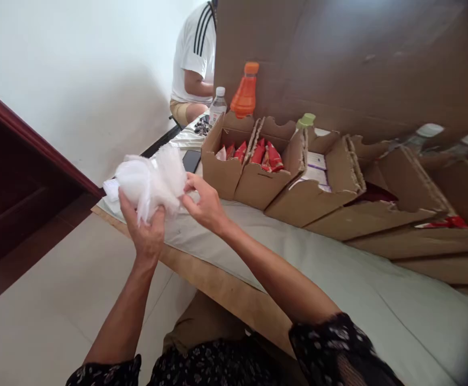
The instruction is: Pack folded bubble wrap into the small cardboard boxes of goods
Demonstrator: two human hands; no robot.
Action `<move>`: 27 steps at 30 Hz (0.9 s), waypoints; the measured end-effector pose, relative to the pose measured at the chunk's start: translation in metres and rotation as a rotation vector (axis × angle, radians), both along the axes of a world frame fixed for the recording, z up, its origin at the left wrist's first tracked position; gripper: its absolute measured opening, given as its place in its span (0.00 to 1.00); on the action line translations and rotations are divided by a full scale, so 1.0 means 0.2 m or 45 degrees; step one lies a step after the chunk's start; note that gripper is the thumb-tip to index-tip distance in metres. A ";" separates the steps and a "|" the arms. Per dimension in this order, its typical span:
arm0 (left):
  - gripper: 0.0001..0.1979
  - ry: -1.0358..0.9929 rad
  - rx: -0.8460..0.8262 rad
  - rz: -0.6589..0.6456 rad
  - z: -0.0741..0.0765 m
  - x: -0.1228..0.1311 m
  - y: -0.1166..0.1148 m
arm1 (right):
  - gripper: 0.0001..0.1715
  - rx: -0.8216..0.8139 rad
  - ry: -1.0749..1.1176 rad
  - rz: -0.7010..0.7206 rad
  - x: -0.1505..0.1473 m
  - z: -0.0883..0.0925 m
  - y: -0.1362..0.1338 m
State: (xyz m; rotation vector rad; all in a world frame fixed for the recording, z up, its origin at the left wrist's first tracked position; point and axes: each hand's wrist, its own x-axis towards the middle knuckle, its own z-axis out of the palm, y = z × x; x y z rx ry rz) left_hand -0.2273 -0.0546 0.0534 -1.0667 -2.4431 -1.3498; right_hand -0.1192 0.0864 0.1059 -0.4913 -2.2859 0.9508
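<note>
A puffy bundle of thin, translucent white plastic bags [149, 179] is held up above the left end of the covered table. My left hand [145, 230] grips it from below, thumb on the near side and fingers partly hidden behind it. At the bundle's right edge, my right hand [203, 201] pinches the thin film between thumb and fingertips. A dark phone [191, 161] lies on the table just behind my right hand. Something small and white [111, 188] shows at the bundle's left side; I cannot make out what it is.
Several open cardboard bins [260, 190] with red packets [273, 158] and white packs [314, 174] line the table [234, 236]. Behind them stand an orange bottle [245, 94], a clear bottle [218, 104] and a tall cardboard panel [318, 64]. A person in a white shirt [185, 59] sits beyond.
</note>
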 end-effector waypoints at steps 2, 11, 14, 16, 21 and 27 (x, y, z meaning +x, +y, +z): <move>0.49 -0.100 -0.227 0.083 -0.03 -0.12 0.06 | 0.11 -0.031 -0.289 -0.079 -0.20 -0.09 0.12; 0.50 0.167 -0.480 0.072 -0.15 -0.13 0.10 | 0.28 0.016 -0.384 -0.099 0.01 -0.32 0.07; 0.47 0.180 -0.486 0.051 -0.16 -0.14 0.12 | 0.25 -0.062 -0.434 -0.031 -0.03 -0.35 0.06; 0.47 0.159 -0.507 0.078 -0.16 -0.15 0.15 | 0.21 -0.085 -0.439 -0.034 -0.12 -0.34 0.10; 0.46 0.115 -0.627 0.091 -0.10 -0.18 0.19 | 0.18 -0.096 -0.386 -0.078 -0.25 -0.28 0.17; 0.48 0.184 -0.384 0.103 -0.05 -0.13 0.11 | 0.14 -0.134 -0.432 -0.005 0.33 -0.30 0.00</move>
